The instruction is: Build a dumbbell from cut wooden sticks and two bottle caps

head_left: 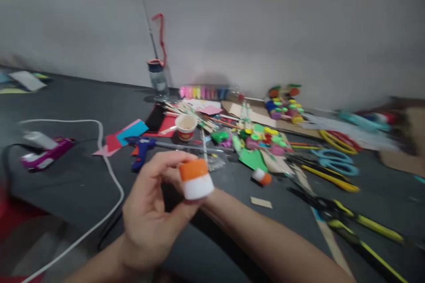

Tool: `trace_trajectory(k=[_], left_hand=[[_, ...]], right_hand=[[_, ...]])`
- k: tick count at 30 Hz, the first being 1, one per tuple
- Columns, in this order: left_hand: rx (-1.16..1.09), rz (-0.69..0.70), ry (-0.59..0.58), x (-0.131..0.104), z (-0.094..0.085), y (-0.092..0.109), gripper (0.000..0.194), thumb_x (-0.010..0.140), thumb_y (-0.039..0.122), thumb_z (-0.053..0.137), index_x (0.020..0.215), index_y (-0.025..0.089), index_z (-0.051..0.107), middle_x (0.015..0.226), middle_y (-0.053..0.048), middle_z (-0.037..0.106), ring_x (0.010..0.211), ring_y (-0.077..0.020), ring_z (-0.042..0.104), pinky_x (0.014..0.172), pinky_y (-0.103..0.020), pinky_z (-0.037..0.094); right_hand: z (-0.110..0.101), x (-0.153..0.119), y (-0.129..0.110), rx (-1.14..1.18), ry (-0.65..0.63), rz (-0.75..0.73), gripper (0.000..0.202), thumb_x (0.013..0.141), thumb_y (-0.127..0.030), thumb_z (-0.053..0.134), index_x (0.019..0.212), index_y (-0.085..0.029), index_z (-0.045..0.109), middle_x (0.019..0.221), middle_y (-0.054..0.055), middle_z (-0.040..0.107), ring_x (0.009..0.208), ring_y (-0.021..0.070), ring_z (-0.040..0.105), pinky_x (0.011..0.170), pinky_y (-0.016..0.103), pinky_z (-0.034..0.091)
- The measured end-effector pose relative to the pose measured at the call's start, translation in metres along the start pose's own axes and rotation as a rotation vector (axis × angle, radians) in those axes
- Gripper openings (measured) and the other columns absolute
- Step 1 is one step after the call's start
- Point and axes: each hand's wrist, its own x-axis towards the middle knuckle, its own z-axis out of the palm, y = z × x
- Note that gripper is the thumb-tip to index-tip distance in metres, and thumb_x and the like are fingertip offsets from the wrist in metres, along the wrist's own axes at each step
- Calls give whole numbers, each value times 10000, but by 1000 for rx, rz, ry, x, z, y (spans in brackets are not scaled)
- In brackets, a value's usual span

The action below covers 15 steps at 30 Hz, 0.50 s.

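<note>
Close in front of me, my left hand is closed on a short orange-and-white cylinder, cap-like, its orange half on top and its white half below. Thumb and fingers grip it from the left. From the lower right, my right forearm reaches across behind the cylinder. My right hand is mostly hidden by the left hand and the cylinder, so its grip does not show. A similar orange-and-white piece lies on the dark table to the right. Just beyond the left hand is a blue glue gun.
A purple tool and a white cable lie left. Behind are a paper cup, a water bottle and colourful clay pieces. Blue scissors and yellow-black pliers lie right. A grey partition closes the back.
</note>
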Motion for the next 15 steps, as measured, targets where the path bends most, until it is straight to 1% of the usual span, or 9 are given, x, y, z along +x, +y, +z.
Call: trace_trajectory(k=[1, 2, 3, 6, 8, 9, 11, 13, 15], left_hand=[[24, -16, -2, 1, 0, -2, 535, 774, 45, 741, 1230, 290, 608, 1161, -6, 670, 1059, -159, 646, 932, -257, 536], [58, -47, -21, 1, 1, -5, 520, 774, 30, 734, 1212, 287, 624, 1168, 5, 663, 1093, -149, 631, 983, -244, 502], [88, -51, -65, 2, 4, -8, 510, 774, 36, 734, 1207, 284, 628, 1171, 9, 661, 1110, -149, 620, 999, -237, 484], [188, -94, -247, 2, 18, -19, 438, 797, 79, 711, 1181, 271, 627, 1172, -8, 659, 1121, -183, 610, 1011, -302, 471], [239, -109, -367, 2, 33, -24, 382, 811, 98, 683, 1154, 253, 619, 1154, -31, 667, 1086, -206, 625, 982, -353, 488], [257, -110, -424, 2, 41, -26, 363, 811, 99, 671, 1140, 241, 614, 1144, -43, 673, 1074, -214, 632, 970, -370, 496], [282, -88, -515, 0, 56, -32, 344, 807, 93, 649, 1123, 221, 604, 1126, -62, 686, 1061, -226, 642, 952, -394, 504], [305, -57, -570, -4, 67, -39, 329, 808, 92, 631, 1113, 212, 602, 1108, -71, 698, 1050, -232, 649, 925, -398, 512], [323, -36, -598, -9, 73, -48, 310, 815, 99, 625, 1105, 207, 602, 1089, -73, 704, 1029, -228, 656, 897, -389, 518]], right_hand=[[-13, -17, 4, 86, -109, 92, 269, 1000, -335, 575, 1010, -83, 668, 848, 2, 666, 690, 125, 639, 697, 337, 587], [-27, -35, 9, 187, -220, 184, 246, 973, -365, 622, 982, -123, 668, 846, -8, 667, 695, 126, 656, 619, 252, 564], [-43, -54, 15, 285, -320, 262, 210, 967, -359, 635, 967, -151, 663, 832, -19, 673, 683, 116, 659, 584, 211, 542], [-88, -110, 38, 496, -524, 444, 134, 1013, -234, 541, 985, -177, 658, 794, -17, 671, 668, 91, 638, 599, 174, 519], [-105, -144, 53, 543, -596, 597, 175, 1013, -174, 476, 1002, -157, 650, 889, 67, 676, 735, 149, 649, 636, 248, 540], [-108, -159, 58, 562, -631, 645, 158, 1000, -181, 491, 1010, -158, 647, 950, 100, 669, 807, 190, 654, 686, 301, 552], [-109, -181, 62, 609, -700, 700, 110, 964, -180, 546, 1019, -168, 640, 995, 114, 647, 865, 229, 635, 728, 357, 551], [-104, -195, 61, 653, -755, 724, 102, 932, -170, 592, 1024, -183, 633, 1010, 102, 628, 901, 244, 607, 755, 384, 541], [-100, -201, 57, 685, -784, 741, 74, 945, -175, 571, 992, -187, 626, 1007, 97, 611, 913, 250, 579, 757, 395, 527]])
